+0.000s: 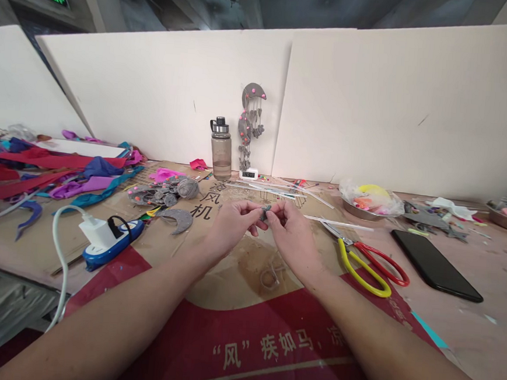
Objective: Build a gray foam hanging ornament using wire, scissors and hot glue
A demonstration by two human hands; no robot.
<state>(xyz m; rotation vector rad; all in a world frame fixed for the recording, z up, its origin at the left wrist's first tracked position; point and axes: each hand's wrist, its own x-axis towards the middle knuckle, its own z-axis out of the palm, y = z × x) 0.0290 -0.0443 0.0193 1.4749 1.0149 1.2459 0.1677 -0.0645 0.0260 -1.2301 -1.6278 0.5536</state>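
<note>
My left hand (233, 223) and my right hand (289, 231) meet above the middle of the table, fingers pinched together. Between their fingertips sits a small grey felt piece (264, 212), held by both hands. Below the hands lies a flattened cardboard sheet (242, 329) with a red printed area. Grey felt shapes with pink dots (160, 194) lie to the left of my left hand. A grey felt crescent (176, 219) lies close to them. Scissors (368, 264) with one yellow and one red handle lie just right of my right hand.
A power strip (111, 242) with a white charger sits at the left. A water bottle (221, 149) and a grey felt hanging ornament (250, 122) stand by the white back boards. Coloured felt strips (61, 175) pile at far left. A black phone (436, 264) and a metal dish (369, 200) lie right.
</note>
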